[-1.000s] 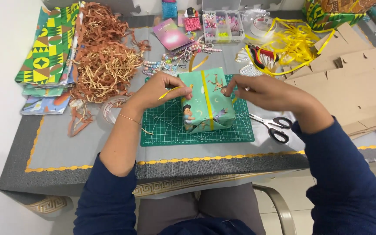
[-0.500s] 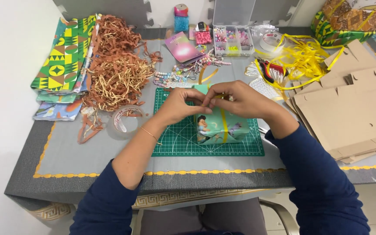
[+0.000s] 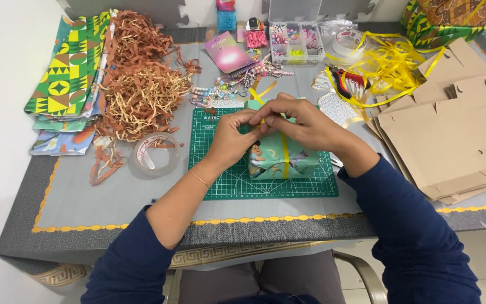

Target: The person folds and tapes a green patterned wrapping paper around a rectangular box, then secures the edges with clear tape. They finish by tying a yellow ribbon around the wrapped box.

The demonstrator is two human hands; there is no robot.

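Note:
A small box wrapped in green patterned paper [image 3: 281,160] stands on a green cutting mat [image 3: 220,180]. A yellow ribbon [image 3: 285,153] runs around the box, and its loose ends stick up behind my hands. My left hand [image 3: 233,135] and my right hand [image 3: 299,121] meet over the top of the box, fingertips together, each pinching the yellow ribbon. The knot or crossing itself is hidden under my fingers.
A roll of clear tape [image 3: 154,155] lies left of the mat. Brown and tan paper shred [image 3: 142,84] and folded patterned fabric [image 3: 66,73] fill the left. Flat cardboard boxes [image 3: 457,129], loose yellow ribbon [image 3: 389,62], a bead organiser [image 3: 293,36] and beaded strings [image 3: 226,84] sit behind and right.
My hands were apart pulling the ribbon ends sideways a second ago; they have come together over the top of the box. The view has shifted slightly.

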